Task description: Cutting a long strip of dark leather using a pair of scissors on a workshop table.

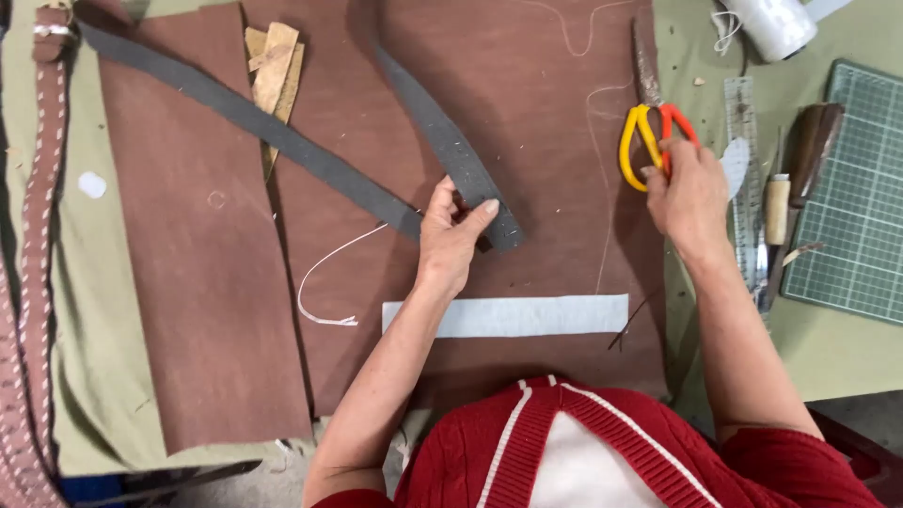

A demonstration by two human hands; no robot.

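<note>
— Left hand (451, 230), what's it doing?
— Closed on the bend of a dark grey leather strap (282, 136), thumb across the top, fingers underneath. One arm of the strap runs up-left across the brown leather sheets (198, 282), the other up toward the top edge.
— And the right hand (687, 193)?
— Fingers reaching into the loops of the yellow-and-orange-handled scissors (649, 132) at the sheet's right edge; whether it has them gripped, I cannot tell.
— Anything close by?
— A pale grey strip (508, 315) lies flat just below the left hand, a white thread (324, 282) curls beside it, and a steel ruler (743, 179) sits right of the scissors, beside a green cutting mat (856, 216).
</note>
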